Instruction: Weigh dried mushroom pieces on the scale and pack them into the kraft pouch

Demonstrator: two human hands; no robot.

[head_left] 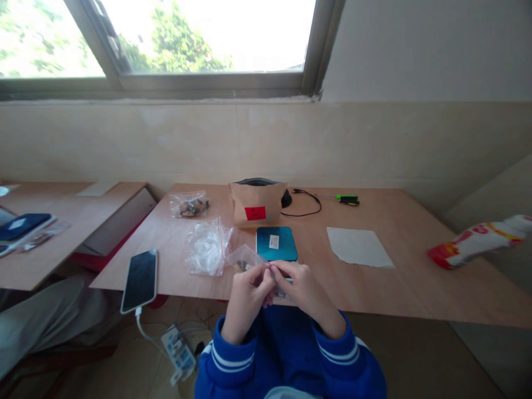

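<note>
From my end of the feed: left hand (248, 293) and right hand (305, 291) meet just below the middle of the frame, fingertips pinched together on a small clear bag (245, 255) with a few dark bits inside. Progress, quick: the bits are in and both hands have a grip on the film; whether the bag is sealed I can't tell, fingers cover that part (more film shows under the right hand, maybe the same bag, maybe another). Left of centre lies a heap of empty clear bags (208, 252), and above it a filled bag (189, 206). The kraft pouch (257, 206) stands upright at centre, its mouth open. Edges: the hands work at the front edge of the table (415, 307), lower centre, forearms coming in over it. The teal case (276, 244) sits just beyond the fingertips, so I read forward room as tight; leftward, the heap is near too. Rightward looks roomier, with the white sheet (358, 246) flat and the bottle (477, 241) well apart at the right. Cable (318, 208) and screwdrivers (348, 200) lie farther back. Phone (140, 280), lower left, juts over the front edge, charging lead (143, 327) hanging; I'd judge it easy to snag.
</note>
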